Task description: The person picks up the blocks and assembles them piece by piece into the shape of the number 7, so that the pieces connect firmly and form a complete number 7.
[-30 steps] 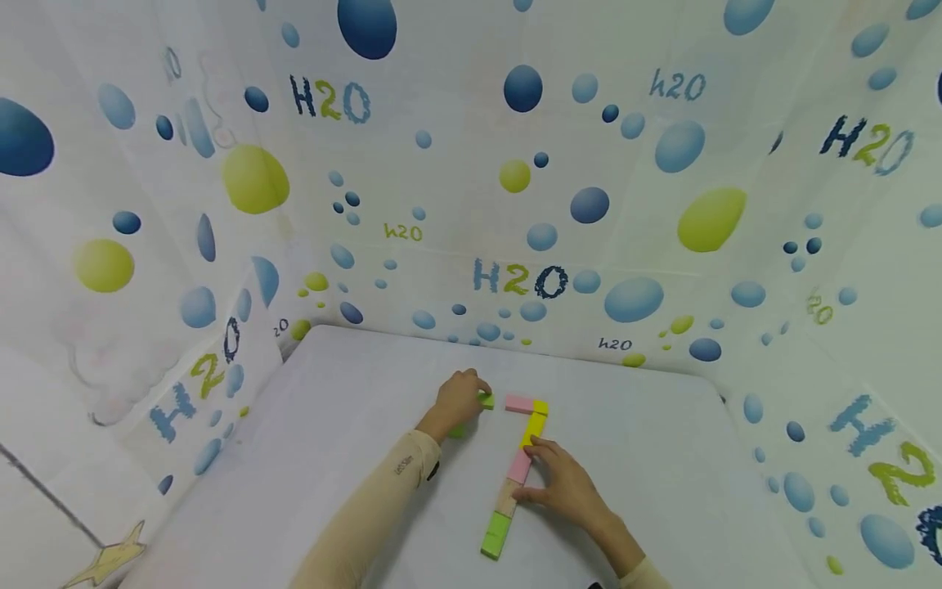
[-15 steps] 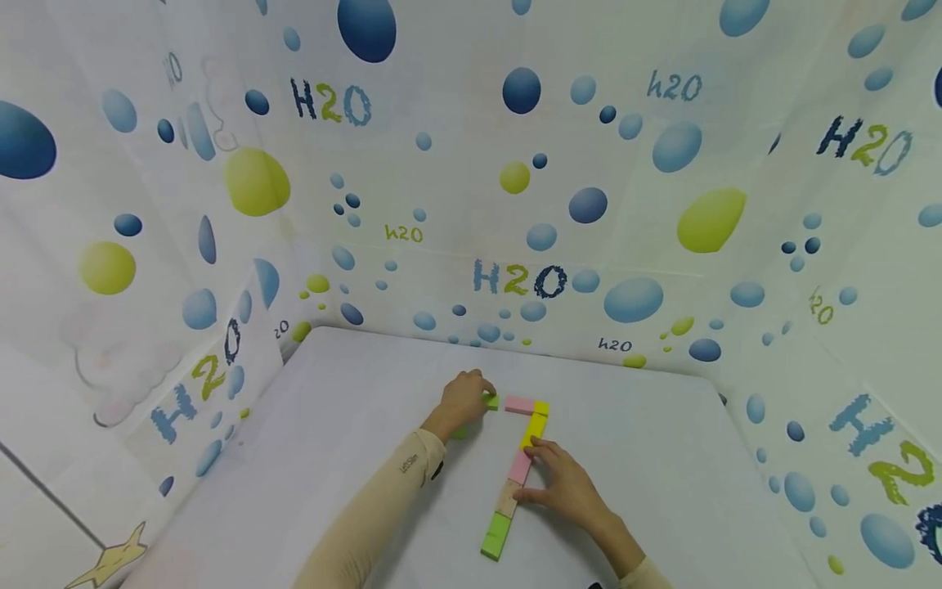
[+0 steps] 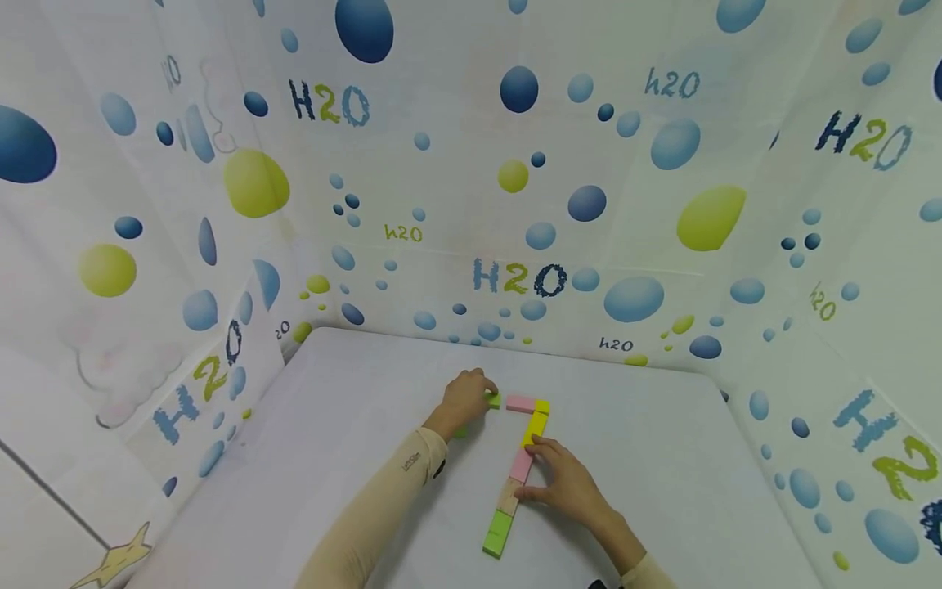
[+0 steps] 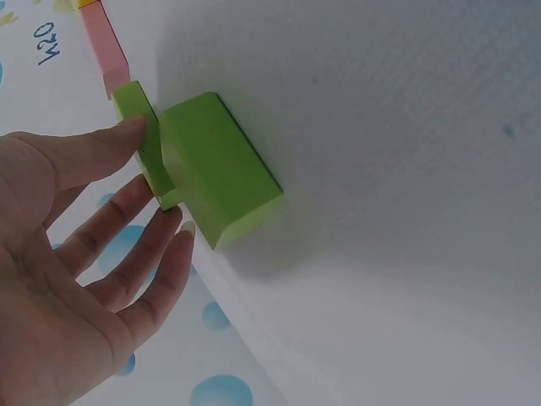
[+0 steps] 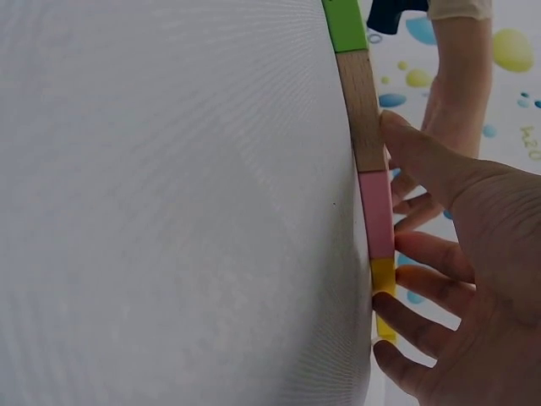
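My left hand (image 3: 465, 401) pinches a slim green block (image 4: 154, 165) between thumb and fingers, low over the table. In the head view a narrow gap separates it from a pink block (image 3: 521, 404). A wider green block (image 4: 221, 169) lies beside it, mostly hidden by the hand in the head view. My right hand (image 3: 570, 487) has its fingers spread along the right side of a row: yellow (image 3: 535, 427), pink (image 3: 521, 465), bare wood (image 3: 509, 496) and green (image 3: 498, 532). Its thumb touches the wooden block. A small yellow block (image 3: 542, 406) forms the corner.
The blocks lie on a white tabletop (image 3: 353, 393). A white sheet (image 3: 441, 188) printed with blue and green bubbles and "H2O" stands around the back and sides.
The left hand has slid slightly right with the slim green block, narrowing the gap to the pink block. The right hand stays in place at the row.
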Available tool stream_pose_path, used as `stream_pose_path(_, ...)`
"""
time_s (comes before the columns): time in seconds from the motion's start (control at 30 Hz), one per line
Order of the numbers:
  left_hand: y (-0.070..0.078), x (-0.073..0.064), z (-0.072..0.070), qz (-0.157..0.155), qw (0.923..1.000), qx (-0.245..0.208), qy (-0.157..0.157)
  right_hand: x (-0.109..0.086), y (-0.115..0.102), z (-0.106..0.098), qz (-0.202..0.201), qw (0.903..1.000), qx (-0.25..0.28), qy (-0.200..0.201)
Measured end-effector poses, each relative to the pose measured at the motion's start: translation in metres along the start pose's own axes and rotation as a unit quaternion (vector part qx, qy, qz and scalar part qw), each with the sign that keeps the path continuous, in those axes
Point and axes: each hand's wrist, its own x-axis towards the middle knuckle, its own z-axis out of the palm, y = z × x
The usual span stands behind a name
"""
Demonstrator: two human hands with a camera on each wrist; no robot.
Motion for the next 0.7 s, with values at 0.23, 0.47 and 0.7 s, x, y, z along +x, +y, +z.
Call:
stream_pose_path(0.23,0.0019,0.0034,0.0016,-0.003,1.0000,0.000,0.000,0.0016,0.0018,0.0001,-0.007,0.9999,-0.007,-0.002)
stream_pose_path(0.47,0.0030,0.0047,0.0024,0.001,1.0000,0.003,0.002,0.0021,0.0006,0.0002,-0.003,1.0000,-0.005,-0.001)
stream_pose_path(0.7,0.0062,0.0059,0.0025,0.008,1.0000,0.005,0.003,0.0012,0.0013,-0.0002,-0.007,1.0000,-0.005,0.004)
